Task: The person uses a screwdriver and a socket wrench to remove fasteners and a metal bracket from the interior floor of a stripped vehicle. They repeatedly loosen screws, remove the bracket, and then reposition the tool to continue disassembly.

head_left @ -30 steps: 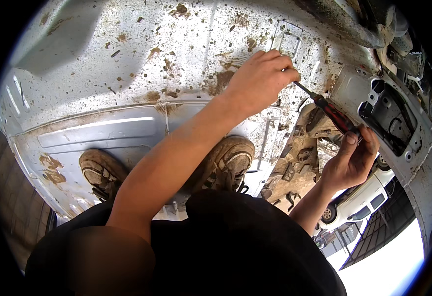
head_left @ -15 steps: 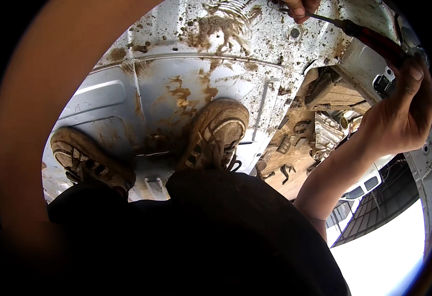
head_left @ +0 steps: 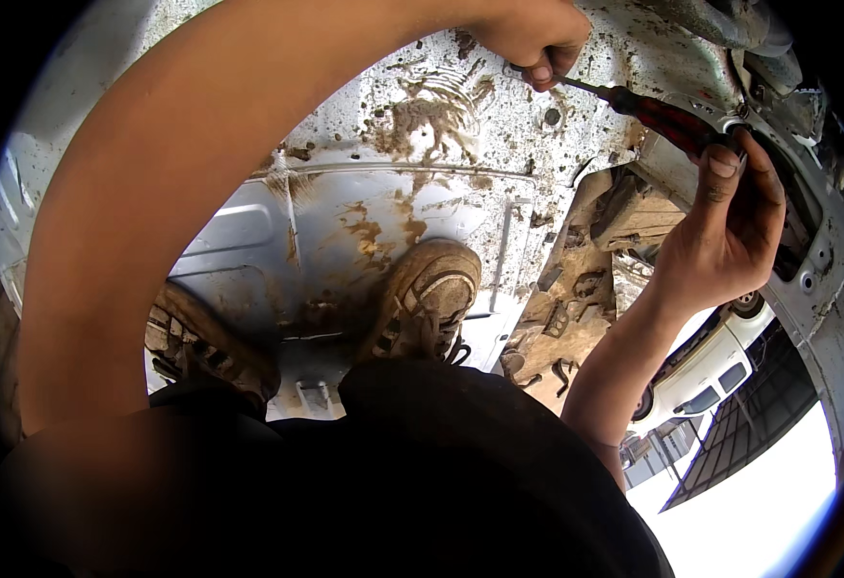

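Observation:
My left hand (head_left: 547,48) is at the top, fingers closed around the thin metal tip end of a screwdriver (head_left: 661,118); exactly what lies under the fingertips is partly hidden. The screwdriver's red and black handle slants down to the right, where my right hand (head_left: 725,226) grips its end with thumb and curled fingers. Both hands are over a grimy, speckled white metal vehicle panel (head_left: 412,125), with brown smears and a small dark round hole. Beside my right hand is a metal bracket (head_left: 807,279) with openings.
My two dirty shoes (head_left: 427,289) stand on the metal panel. Right of it, an opening shows brown ground (head_left: 576,328) with loose dark parts. A white vehicle (head_left: 711,376) and a dark grid structure appear at the lower right. Pipes (head_left: 740,29) run at the upper right.
From a second ago, my left hand has moved up toward the top edge, its arm arching across the upper left. The screwdriver and my right hand sit higher in view, which has also shifted.

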Demonstrator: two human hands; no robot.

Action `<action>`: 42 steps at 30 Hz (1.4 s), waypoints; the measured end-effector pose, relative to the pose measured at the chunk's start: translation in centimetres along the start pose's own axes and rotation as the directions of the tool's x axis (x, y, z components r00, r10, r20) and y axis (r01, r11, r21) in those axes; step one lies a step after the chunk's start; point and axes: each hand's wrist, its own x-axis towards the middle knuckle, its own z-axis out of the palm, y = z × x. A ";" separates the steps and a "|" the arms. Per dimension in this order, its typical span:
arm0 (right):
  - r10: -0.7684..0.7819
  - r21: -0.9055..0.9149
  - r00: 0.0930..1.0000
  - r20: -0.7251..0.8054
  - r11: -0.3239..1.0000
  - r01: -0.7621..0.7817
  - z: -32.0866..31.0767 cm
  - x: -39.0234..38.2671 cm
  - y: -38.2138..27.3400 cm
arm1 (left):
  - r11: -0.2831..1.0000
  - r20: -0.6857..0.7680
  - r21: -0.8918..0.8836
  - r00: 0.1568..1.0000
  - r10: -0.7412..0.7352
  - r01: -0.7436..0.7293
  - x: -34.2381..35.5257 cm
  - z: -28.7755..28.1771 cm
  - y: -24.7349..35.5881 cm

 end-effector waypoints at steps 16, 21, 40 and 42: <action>0.026 -0.057 1.000 0.016 0.998 -0.025 -0.3 -0.1 -0.5 | 0.999 -0.052 0.022 0.998 -0.022 0.024 -0.8 0.0 0.2; 0.031 -0.140 0.994 0.100 0.990 -0.016 -0.3 -0.7 -1.9 | 0.996 -0.071 0.026 0.994 -0.081 0.083 -0.3 0.4 0.6; -0.231 0.006 0.816 0.530 0.963 0.269 -1.1 1.7 -3.1 | 0.957 -0.661 -0.226 0.751 -0.015 -0.179 -3.6 4.6 10.2; -0.225 -0.075 0.838 0.498 0.951 0.301 -1.1 1.0 -3.6 | 0.958 -0.796 -0.207 0.603 -0.046 -0.200 -3.2 6.3 10.3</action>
